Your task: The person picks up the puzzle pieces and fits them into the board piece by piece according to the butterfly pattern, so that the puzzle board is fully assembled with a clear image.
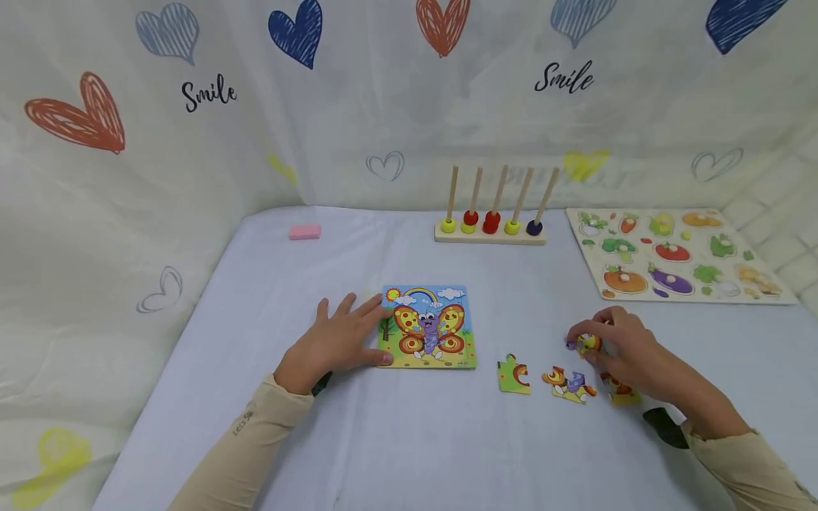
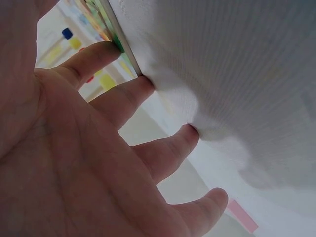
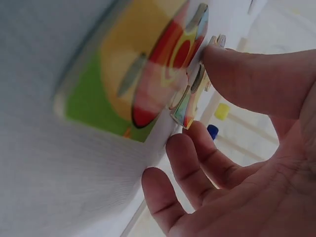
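My left hand (image 1: 345, 337) lies spread at the left side of a square butterfly picture puzzle (image 1: 431, 326). Its fingertips touch the puzzle's edge and the cloth, as the left wrist view shows. Over on the right, my right hand (image 1: 629, 351) pinches a small jigsaw piece (image 1: 588, 344) between thumb and fingers. In the right wrist view, that jigsaw piece (image 3: 183, 109) is partly covered by the thumb. Another jigsaw piece (image 1: 621, 392) lies below this hand, partly hidden by it. Left of it are a butterfly-body piece (image 1: 570, 385) and a green-cornered piece (image 1: 513, 375).
A wooden peg counter (image 1: 491, 238) with coloured beads stands at the back of the white-covered table (image 1: 409, 440). To its right lies a vegetable puzzle board (image 1: 677, 255). A pink block (image 1: 304, 232) sits at the back left. Behind hangs a heart-printed cloth (image 1: 358, 106).
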Demonstrator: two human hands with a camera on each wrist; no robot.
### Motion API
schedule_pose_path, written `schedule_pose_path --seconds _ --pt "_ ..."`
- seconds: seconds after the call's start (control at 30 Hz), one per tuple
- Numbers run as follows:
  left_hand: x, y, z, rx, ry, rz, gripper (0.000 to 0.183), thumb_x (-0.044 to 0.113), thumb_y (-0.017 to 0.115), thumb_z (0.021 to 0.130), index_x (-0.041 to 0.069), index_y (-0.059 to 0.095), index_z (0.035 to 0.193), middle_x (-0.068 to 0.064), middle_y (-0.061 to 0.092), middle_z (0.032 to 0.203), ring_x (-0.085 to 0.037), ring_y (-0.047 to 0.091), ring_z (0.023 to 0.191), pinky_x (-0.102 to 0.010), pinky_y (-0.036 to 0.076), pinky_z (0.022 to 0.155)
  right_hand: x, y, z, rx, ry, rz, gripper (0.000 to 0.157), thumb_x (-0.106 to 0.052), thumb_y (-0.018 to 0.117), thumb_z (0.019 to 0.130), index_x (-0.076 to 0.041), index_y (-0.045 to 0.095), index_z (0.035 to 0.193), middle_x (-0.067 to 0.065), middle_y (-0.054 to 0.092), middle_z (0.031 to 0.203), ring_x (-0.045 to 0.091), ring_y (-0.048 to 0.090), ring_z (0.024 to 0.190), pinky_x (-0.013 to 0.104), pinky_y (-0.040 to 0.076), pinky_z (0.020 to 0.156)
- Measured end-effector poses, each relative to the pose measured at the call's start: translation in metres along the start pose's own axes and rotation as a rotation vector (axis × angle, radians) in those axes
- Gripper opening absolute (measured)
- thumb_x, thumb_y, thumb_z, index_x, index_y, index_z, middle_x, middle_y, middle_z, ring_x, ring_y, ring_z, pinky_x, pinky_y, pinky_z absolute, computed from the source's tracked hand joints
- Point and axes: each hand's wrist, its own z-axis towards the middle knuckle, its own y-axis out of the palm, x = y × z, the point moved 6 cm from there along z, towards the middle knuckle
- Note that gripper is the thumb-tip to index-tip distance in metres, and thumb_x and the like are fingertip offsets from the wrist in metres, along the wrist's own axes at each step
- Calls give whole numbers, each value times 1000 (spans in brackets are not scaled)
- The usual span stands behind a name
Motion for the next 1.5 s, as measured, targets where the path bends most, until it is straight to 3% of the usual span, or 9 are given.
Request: schedule_pose_path --seconds 0.2,0.33,0.5,0.67,0.9,1.13,1.5 --pt "0 -2 -1 2 2 12 84 58 77 94 23 45 164 -4 26 177 -47 17 160 -80 9 118 -2 -5 -1 5 -4 28 36 6 84 87 -19 77 113 13 52 111 29 46 99 31 46 69" --pt "0 -3 0 5 2 13 85 59 77 94 24 45 164 -4 26 177 -47 17 160 -80 9 118 0 -6 -2 -11 65 59 40 4 83 89 -11 75 125 16 49 113 29 47 96 27 46 64" --pt "-1 -4 -1 7 0 14 84 58 77 94 24 45 164 -3 26 176 -47 17 160 -80 9 118 3 -7 -1 -35 177 68 60 -2 83 91 -2 58 146 23 48 119 32 51 96 30 50 66" --pt "-1 -4 -2 2 -6 14 85 58 77 94 24 44 165 -3 25 177 -47 16 160 -80 8 118 6 -8 -1 -12 234 72 57 -6 86 90 5 58 138 24 50 119 36 52 100 34 53 70" --pt "0 -4 -2 0 -7 4 86 58 76 95 23 42 165 -2 23 177 -47 14 160 -79 8 119 8 -11 -3 39 199 58 35 -6 85 89 -4 71 122 16 57 114 33 57 97 35 53 73" --pt "-1 -3 -1 -4 -8 11 86 57 76 96 19 42 165 -3 24 177 -47 16 160 -78 9 119 6 -18 -4 132 62 35 28 5 79 90 -11 75 113 -1 68 100 12 54 81 27 50 65" --pt "0 -2 -1 1 -17 -40 94 53 80 94 15 36 167 -6 31 174 -47 16 160 -76 7 121 -2 -24 0 77 77 140 21 2 72 100 -8 75 118 -4 71 96 10 61 81 24 53 67"
